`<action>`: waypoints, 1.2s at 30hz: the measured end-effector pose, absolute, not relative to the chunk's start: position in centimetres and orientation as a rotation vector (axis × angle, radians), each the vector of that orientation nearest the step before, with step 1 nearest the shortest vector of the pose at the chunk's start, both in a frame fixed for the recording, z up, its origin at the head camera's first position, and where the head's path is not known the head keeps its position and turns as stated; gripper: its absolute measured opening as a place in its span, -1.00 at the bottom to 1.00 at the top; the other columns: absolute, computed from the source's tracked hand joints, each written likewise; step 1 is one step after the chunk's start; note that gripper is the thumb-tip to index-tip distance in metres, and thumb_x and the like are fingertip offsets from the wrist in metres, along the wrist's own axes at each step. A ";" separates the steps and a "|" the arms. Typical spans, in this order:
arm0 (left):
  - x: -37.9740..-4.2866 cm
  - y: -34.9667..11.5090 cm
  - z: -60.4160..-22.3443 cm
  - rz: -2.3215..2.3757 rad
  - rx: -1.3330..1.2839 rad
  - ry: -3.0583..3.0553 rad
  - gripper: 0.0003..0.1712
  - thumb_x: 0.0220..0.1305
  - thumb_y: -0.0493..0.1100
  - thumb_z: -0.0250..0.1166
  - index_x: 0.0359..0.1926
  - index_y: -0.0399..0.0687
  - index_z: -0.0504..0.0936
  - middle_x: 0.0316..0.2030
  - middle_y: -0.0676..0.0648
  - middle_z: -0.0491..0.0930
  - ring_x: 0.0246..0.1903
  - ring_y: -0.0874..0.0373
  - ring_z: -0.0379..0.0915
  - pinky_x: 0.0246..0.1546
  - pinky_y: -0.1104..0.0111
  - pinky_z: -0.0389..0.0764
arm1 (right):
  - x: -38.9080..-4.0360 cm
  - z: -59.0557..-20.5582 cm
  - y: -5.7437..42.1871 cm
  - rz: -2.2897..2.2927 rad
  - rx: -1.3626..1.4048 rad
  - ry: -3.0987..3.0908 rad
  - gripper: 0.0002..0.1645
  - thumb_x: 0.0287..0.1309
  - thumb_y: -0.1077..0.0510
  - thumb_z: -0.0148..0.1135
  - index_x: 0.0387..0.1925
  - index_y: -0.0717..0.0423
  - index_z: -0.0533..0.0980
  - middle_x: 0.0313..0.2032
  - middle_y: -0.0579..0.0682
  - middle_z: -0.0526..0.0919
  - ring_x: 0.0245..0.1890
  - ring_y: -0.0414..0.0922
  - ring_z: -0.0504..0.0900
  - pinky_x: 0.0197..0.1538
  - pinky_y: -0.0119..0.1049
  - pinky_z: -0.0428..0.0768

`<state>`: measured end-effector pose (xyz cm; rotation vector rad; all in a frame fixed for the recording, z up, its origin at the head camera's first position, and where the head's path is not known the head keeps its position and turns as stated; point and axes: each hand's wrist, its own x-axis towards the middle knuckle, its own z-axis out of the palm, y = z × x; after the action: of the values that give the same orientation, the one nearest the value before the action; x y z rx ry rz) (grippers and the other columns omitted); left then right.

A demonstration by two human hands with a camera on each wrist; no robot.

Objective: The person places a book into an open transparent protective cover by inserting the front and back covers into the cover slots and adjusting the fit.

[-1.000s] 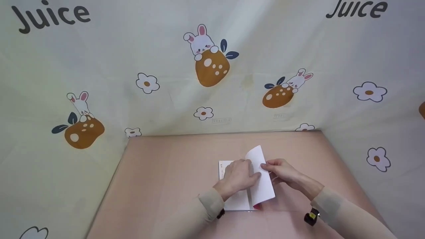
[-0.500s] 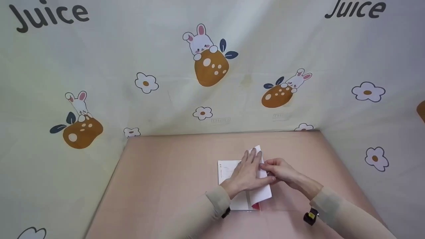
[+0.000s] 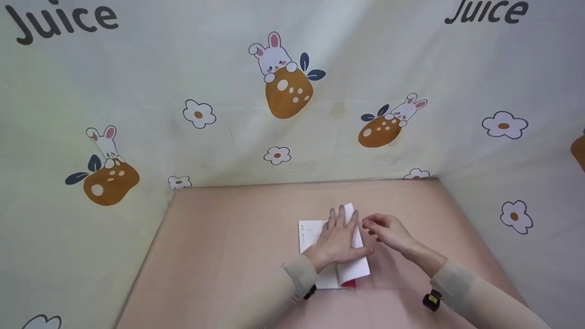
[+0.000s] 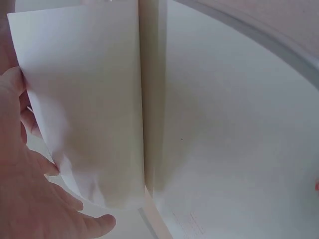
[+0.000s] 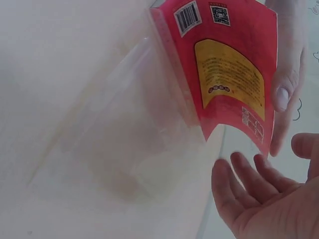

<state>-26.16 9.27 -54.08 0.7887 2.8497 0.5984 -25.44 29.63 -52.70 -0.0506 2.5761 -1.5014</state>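
A book [image 3: 310,231] lies open on the table, its right-hand cover lifted as a bent flap. The inside of that flap is white; its outside [image 5: 229,25] is red with a yellow panel, a barcode and a QR code. My left hand [image 3: 336,244] rests over the white flap with fingers spread, and in the left wrist view its fingertips lie along the flap's edge [image 4: 89,99]. To the right of the flap, my right hand [image 3: 390,233] holds nothing. Its fingers bend loosely beside the red cover's edge, thumb apart. Clear plastic film [image 5: 124,129] lies flat beside the red cover.
The pink tabletop [image 3: 228,237] surrounds the book. A patterned cloth [image 3: 228,146] with rabbits and flowers walls the table at the back and both sides. A small black device [image 3: 432,300] hangs at the right wrist.
My left hand turned from bent fingers to spread fingers over the flap. The flap tipped slightly left. My right hand let go of the flap's edge and moved slightly away.
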 end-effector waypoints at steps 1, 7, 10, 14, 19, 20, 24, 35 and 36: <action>-26.2 9.3 -54.1 0.604 0.785 2.844 0.28 0.41 0.57 0.30 0.86 0.13 -0.02 0.84 -0.33 -0.15 0.84 -0.37 -0.24 0.79 -0.15 0.22 | -25.4 -52.8 29.6 -1.461 -0.058 2.633 -0.49 0.68 -0.02 0.24 0.29 0.34 0.65 0.18 0.29 0.81 0.14 0.12 0.79 0.13 -0.11 0.78; -26.0 9.3 -54.4 0.599 0.792 2.839 0.24 0.42 0.51 0.30 0.85 0.12 0.01 0.84 -0.32 -0.14 0.83 -0.41 -0.22 0.77 -0.17 0.23 | -25.3 -53.5 29.6 -1.273 -0.086 2.860 -0.44 0.63 -0.02 0.29 0.37 0.33 0.61 0.30 0.33 0.77 0.35 0.33 0.73 0.41 0.24 0.70; -25.9 9.4 -54.6 0.550 0.805 2.859 0.23 0.42 0.52 0.27 0.85 0.09 0.04 0.85 -0.27 -0.11 0.83 -0.40 -0.20 0.76 -0.18 0.26 | -25.2 -54.0 29.7 -1.177 -0.108 2.921 -0.41 0.62 -0.02 0.30 0.39 0.33 0.59 0.34 0.38 0.73 0.41 0.41 0.67 0.44 0.34 0.64; -25.9 9.7 -54.8 0.470 0.836 2.903 0.22 0.42 0.53 0.25 0.83 0.03 0.08 0.85 -0.18 -0.03 0.82 -0.38 -0.14 0.74 -0.21 0.29 | -25.0 -54.7 30.0 -1.046 -0.130 2.994 -0.38 0.60 -0.01 0.29 0.41 0.36 0.57 0.37 0.41 0.70 0.45 0.44 0.62 0.51 0.39 0.56; -25.8 10.1 -55.1 0.422 0.822 2.928 0.22 0.43 0.56 0.22 0.83 0.03 0.09 0.85 -0.16 0.00 0.82 -0.36 -0.11 0.71 -0.24 0.31 | -25.0 -55.8 30.3 -0.934 -0.166 3.053 -0.37 0.59 0.05 0.28 0.43 0.43 0.52 0.40 0.45 0.66 0.46 0.45 0.60 0.55 0.38 0.51; -25.8 10.2 -55.1 0.421 0.806 2.927 0.22 0.43 0.57 0.22 0.83 0.05 0.08 0.85 -0.15 -0.01 0.83 -0.36 -0.12 0.70 -0.26 0.31 | -25.0 -56.1 30.3 -0.908 -0.175 3.065 -0.37 0.58 0.06 0.28 0.44 0.43 0.51 0.40 0.46 0.64 0.46 0.46 0.59 0.55 0.39 0.51; -25.6 10.5 -55.4 0.423 0.738 2.916 0.24 0.42 0.60 0.23 0.85 0.13 0.04 0.86 -0.12 -0.06 0.84 -0.34 -0.17 0.67 -0.35 0.31 | -24.9 -57.0 30.6 -0.748 -0.222 3.105 -0.26 0.56 0.02 0.30 0.48 0.49 0.44 0.47 0.52 0.54 0.52 0.49 0.52 0.55 0.43 0.50; -24.9 11.0 -56.3 0.310 0.727 2.889 0.12 0.50 0.48 0.22 0.85 0.19 0.05 0.86 -0.21 -0.15 0.85 -0.31 -0.22 0.76 -0.17 0.24 | -24.7 -60.6 31.4 -0.688 -0.299 2.984 0.17 0.61 -0.34 0.05 0.61 0.66 0.12 0.64 0.68 0.12 0.66 0.69 0.06 0.56 0.76 0.09; -24.9 11.0 -56.4 0.291 0.737 2.894 0.10 0.51 0.46 0.20 0.84 0.16 0.06 0.86 -0.22 -0.15 0.85 -0.31 -0.22 0.76 -0.16 0.24 | -24.7 -61.1 31.5 -0.685 -0.304 2.984 0.19 0.62 -0.38 0.00 0.62 0.65 0.11 0.66 0.67 0.09 0.68 0.68 0.03 0.57 0.76 0.06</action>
<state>-24.85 11.00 -56.36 0.7371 2.8944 0.2911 -24.74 31.50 -61.09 -0.3042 2.9841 -0.6848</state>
